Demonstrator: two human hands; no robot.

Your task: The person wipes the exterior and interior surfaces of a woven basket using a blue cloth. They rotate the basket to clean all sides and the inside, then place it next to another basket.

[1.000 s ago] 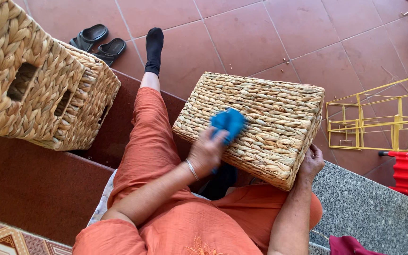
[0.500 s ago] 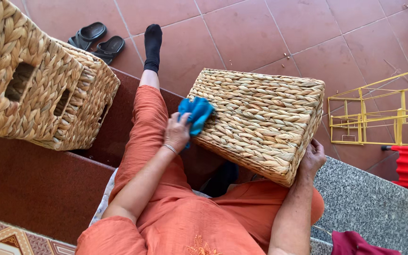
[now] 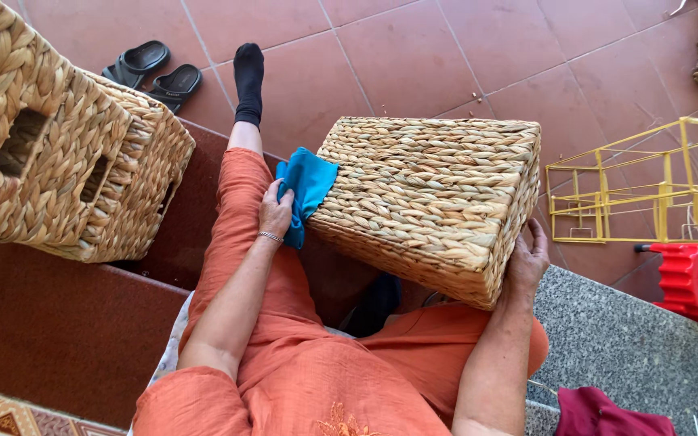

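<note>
Terracotta floor tiles spread below a seated person in orange clothing, who sits at the edge of a dark red step. Left hand is closed on a blue cloth, pressing it against the left side of a woven basket that lies upside down over the lap. Right hand cups the basket's near right corner, fingers wrapped under the rim, steadying it. Beside the left arm, 2 more woven baskets with handle slots sit stacked on the step. Beyond them, 2 black sandals lie on the tiles near the person's black-socked foot. To the right stand a yellow wire frame and a red plastic stool, next to a grey granite ledge.
</note>
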